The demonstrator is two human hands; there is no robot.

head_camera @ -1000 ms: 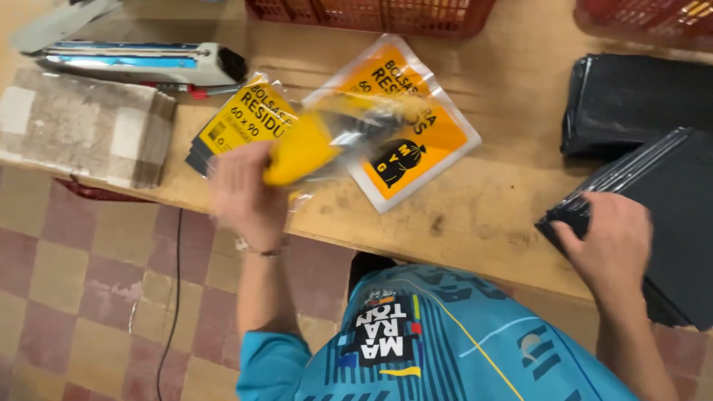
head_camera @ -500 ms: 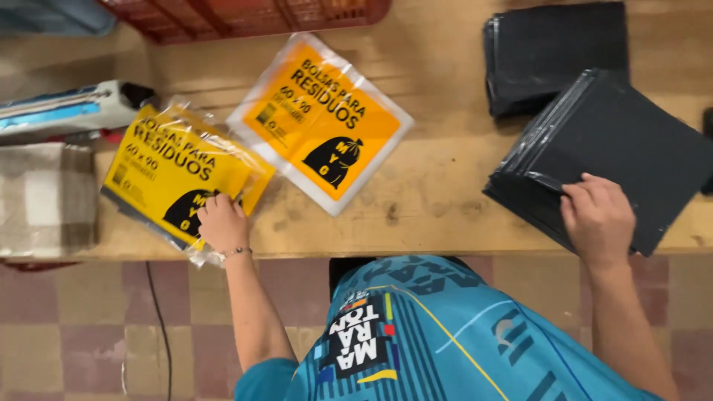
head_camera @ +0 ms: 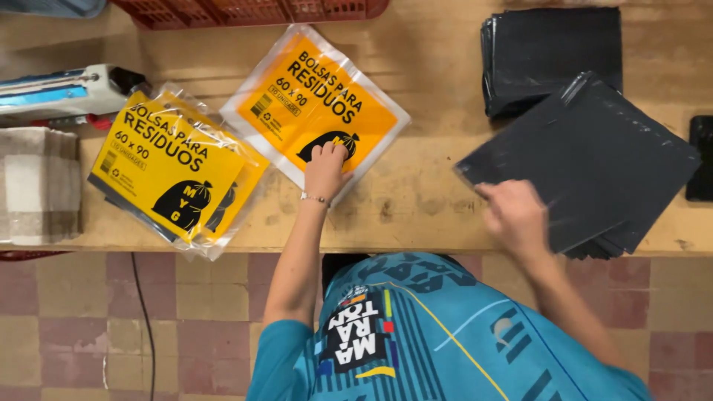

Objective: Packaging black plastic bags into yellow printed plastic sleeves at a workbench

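My left hand (head_camera: 326, 168) rests fingers-down on the near corner of an orange printed plastic sleeve (head_camera: 316, 104) lying flat on the wooden bench (head_camera: 416, 200). To its left lies a filled yellow packet of bags (head_camera: 174, 167), untouched. My right hand (head_camera: 515, 214) is blurred, at the near left corner of a stack of folded black bags (head_camera: 594, 163) that sits askew near the bench's front edge. Whether its fingers pinch the stack I cannot make out.
A second pile of black bags (head_camera: 553, 52) lies at the back right. A heat sealer (head_camera: 63, 93) and a checked cloth (head_camera: 33, 186) sit at the far left. A red crate (head_camera: 245, 11) stands along the back edge. A dark object (head_camera: 700, 156) is at the right edge.
My left hand left the yellow packet and moved right onto the orange sleeve. My right hand slid left along the black stack's near edge.
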